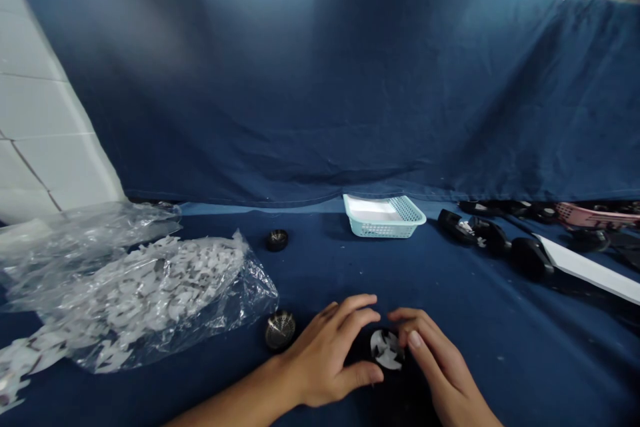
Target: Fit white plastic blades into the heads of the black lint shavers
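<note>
A black round part (395, 390) with a white, cut-out disc (387, 349) on its top lies between my hands, near the bottom of the view. My left hand (327, 350) is on its left side, fingers spread and thumb stretched toward the disc. On the other side, my right hand (443, 357) has bent fingers and thumb close together at the part's right edge; its lower fingers are hidden. A round black piece with a perforated metallic face (281, 330) lies just left of my left hand. A similar piece (277, 239) sits farther back.
A clear plastic bag (255, 287) of white cut-out pieces (170, 280) spreads over the left side, some spilling out. A light blue basket (383, 229) stands at the back. Black parts (530, 259), a white strip (590, 270) and a pink basket (595, 216) are at right.
</note>
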Motion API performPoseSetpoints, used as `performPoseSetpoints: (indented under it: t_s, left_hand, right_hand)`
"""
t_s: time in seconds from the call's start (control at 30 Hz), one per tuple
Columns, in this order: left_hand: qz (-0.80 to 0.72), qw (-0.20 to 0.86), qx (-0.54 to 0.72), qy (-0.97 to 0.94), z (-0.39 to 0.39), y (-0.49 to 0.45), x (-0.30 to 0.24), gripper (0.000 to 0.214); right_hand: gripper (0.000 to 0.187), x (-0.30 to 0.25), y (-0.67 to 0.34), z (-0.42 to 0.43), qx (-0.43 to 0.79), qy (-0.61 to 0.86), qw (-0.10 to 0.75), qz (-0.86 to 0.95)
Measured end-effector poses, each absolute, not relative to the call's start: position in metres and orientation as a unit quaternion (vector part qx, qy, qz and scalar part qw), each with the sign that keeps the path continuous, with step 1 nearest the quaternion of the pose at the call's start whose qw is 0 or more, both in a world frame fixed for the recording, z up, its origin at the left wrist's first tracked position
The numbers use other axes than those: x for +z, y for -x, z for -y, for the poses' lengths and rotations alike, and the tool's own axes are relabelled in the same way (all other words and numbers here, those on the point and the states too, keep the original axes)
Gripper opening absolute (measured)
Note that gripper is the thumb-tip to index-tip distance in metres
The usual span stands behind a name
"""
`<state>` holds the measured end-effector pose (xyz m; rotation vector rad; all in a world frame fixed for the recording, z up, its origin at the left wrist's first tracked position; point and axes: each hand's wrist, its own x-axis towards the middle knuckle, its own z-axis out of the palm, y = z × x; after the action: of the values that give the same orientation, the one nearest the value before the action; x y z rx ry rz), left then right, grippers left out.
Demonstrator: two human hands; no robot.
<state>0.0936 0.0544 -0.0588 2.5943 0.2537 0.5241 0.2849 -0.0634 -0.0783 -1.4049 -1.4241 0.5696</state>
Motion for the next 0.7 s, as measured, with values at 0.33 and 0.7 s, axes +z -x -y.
performPoseSetpoints:
  t_s: [0.33,0.7]
  left_hand:
    - [-0.103,0.246,0.204,-0.942,-0.0531,-0.0955,-0.0603,0.052]
    - [-0.129,0.25,0.192,-0.94,-0.0518,-0.1008,-0.0605,0.078]
  right_hand:
    - [0.024,-0.0781,-0.2841,0.062,0.267,0.573,0.529,0.566]
    - [0.02,-0.0738,-0.2833,0.0577,0.378,0.59,0.508,0.501]
